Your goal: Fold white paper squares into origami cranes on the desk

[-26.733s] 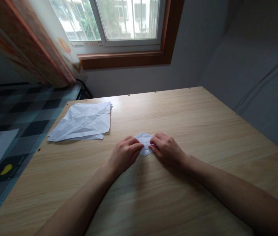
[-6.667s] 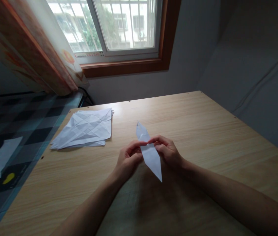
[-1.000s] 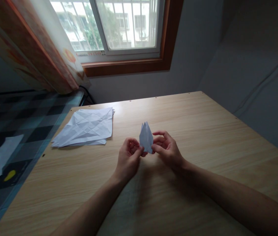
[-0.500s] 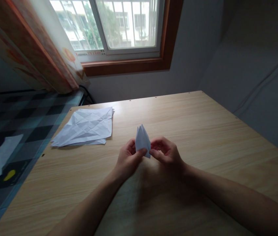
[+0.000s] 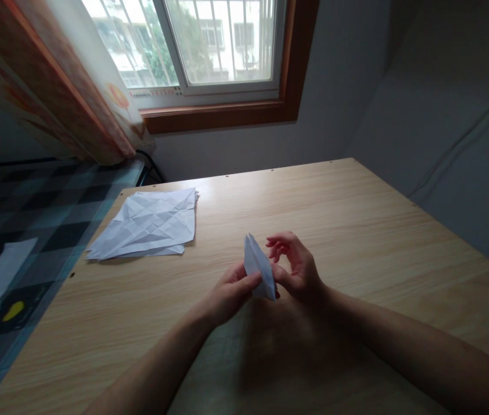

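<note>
A small white piece of folded paper with a pointed top is held above the wooden table. My left hand pinches its lower part, the thumb lying across the near face. On the paper's right side is my right hand, its fingers curved and spread apart. The right thumb is at the paper's right edge; whether it touches the paper I cannot tell. My left fingers behind the paper are partly hidden.
Creased white paper sheets lie stacked at the table's far left. Beyond the left edge, more white paper rests on a dark checked cloth. A window and an orange curtain are behind.
The folded paper has tilted and come slightly lower and to the right in my left hand. My right fingers have opened out and moved off the paper's edge.
</note>
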### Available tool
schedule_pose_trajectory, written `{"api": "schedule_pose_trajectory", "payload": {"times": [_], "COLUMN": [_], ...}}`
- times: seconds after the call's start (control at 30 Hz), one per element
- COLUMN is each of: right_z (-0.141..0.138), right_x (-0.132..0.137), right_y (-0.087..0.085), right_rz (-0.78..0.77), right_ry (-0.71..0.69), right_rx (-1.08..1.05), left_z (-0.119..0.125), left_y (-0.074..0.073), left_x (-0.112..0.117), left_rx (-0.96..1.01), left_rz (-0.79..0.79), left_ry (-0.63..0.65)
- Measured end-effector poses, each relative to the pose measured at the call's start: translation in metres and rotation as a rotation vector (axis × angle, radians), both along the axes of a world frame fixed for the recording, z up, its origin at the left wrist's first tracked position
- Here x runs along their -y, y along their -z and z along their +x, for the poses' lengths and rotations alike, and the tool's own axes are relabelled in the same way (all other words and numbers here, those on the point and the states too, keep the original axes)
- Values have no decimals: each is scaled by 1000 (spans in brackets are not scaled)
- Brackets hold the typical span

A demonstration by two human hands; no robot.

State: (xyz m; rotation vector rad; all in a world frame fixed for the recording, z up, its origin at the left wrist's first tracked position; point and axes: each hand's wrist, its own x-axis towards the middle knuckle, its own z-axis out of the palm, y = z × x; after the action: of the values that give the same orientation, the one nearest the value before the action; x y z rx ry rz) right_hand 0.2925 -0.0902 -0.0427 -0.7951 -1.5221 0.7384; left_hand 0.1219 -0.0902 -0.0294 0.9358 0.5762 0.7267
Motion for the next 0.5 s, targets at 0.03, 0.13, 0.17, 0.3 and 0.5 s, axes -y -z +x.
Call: {"api": "schedule_pose_trajectory", "payload": {"times": [0.03, 0.13, 0.17, 0.3, 0.5], "right_z": [1, 3, 4, 7, 6], "right_x": [-1, -3, -3, -3, -4], "right_y": [0, -2, -2, -6, -9], "right_rz": [20, 58, 70, 138, 223], "right_ry": [-4, -21, -26, -27, 34], "right_rx": [19, 74, 88, 142, 139], "left_z": [0, -1, -1, -2, -1], "left_y": [0, 1, 2, 3, 3], "left_x": [0, 0, 0, -1, 0], "left_rx": [-5, -66, -93, -162, -142], "left_rz": [9, 55, 74, 160, 168], "left_ry": [-4, -13, -17, -35, -53]}}
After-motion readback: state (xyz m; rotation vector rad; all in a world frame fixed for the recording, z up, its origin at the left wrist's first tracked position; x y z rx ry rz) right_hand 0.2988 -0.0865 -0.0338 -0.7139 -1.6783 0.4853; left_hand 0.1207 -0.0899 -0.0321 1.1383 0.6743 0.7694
